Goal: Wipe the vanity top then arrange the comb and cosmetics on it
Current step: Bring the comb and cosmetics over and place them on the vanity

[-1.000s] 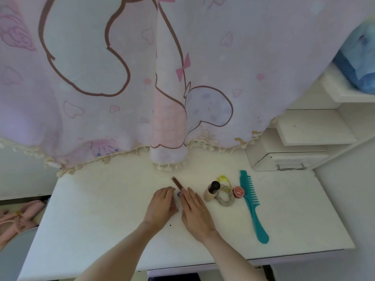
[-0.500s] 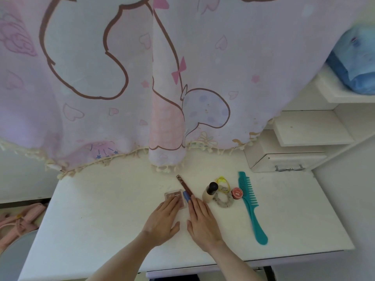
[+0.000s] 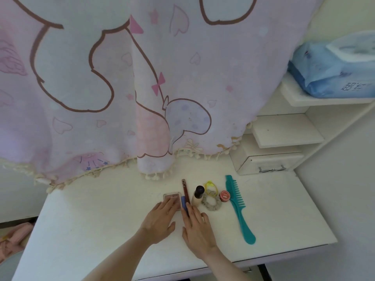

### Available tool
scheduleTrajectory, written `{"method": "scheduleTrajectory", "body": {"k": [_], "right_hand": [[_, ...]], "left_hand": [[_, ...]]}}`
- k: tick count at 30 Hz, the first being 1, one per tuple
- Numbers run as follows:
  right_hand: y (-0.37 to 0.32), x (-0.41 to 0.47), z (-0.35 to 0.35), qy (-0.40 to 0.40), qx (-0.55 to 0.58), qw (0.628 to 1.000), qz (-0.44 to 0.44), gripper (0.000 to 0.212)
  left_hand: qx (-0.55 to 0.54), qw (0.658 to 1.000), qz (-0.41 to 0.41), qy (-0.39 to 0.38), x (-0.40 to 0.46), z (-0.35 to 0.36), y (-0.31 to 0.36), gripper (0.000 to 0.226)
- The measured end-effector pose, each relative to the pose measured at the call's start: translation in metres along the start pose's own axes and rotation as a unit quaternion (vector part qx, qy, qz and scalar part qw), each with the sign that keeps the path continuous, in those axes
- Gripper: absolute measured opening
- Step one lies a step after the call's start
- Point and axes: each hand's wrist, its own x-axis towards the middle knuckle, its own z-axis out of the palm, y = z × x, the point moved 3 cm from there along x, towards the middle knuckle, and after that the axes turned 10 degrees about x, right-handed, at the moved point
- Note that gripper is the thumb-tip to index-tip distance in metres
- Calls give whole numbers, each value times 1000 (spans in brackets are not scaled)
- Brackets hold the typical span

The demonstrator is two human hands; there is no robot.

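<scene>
A row of items lies on the white vanity top (image 3: 97, 216). A pink compact (image 3: 172, 197) sits leftmost, with the fingertips of my left hand (image 3: 160, 220) flat on its near edge. My right hand (image 3: 197, 228) lies flat beside it, its fingers touching a small blue tube (image 3: 183, 201) and a brown pencil (image 3: 185, 189). To the right stand a beige bottle with a dark cap (image 3: 197, 194), a yellow hair tie (image 3: 211, 186), a grey scrunchie (image 3: 211, 203) and a small red jar (image 3: 224, 196). A teal comb (image 3: 238, 207) lies at the right end.
A pink patterned curtain (image 3: 142, 88) hangs over the back of the vanity. A white drawer box (image 3: 267, 161) and stepped shelves (image 3: 284, 128) stand at the back right, with a blue wipes pack (image 3: 332, 72) on the top shelf. Pink fabric (image 3: 12, 238) lies on the floor at left.
Both hands have slid back toward me, which uncovers the pink compact and the blue tube. The view has tilted slightly upward.
</scene>
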Motion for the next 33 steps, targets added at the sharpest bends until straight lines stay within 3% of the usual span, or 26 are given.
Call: {"method": "scheduleTrajectory", "body": {"k": [4,9,12,14,16,23,29,33], "right_hand": [[-3,-10,-10,18,9,1000,-22,55],[-7,-34,-24,73,-1,997,21,58],[-12,-53,-37,118,-18,989,91,58],[-15,-68,-46,142,-20,976,164,50],[-19,-89,-57,155,-13,959,236,55],[-18,-225,-105,270,-15,852,449,60],[-25,-409,-129,360,-68,715,596,58],[-49,-541,-126,396,-99,619,671,57]], "left_hand": [[2,998,-5,59,-7,-24,-2,66],[39,997,32,64,-7,-47,-8,75],[72,990,83,85,3,-67,0,54],[93,982,128,101,8,-83,14,54],[117,970,176,117,11,-101,36,53],[131,931,313,132,-1,-157,172,65],[90,886,407,200,-69,-209,345,68],[74,839,495,212,-146,-222,462,86]]}}
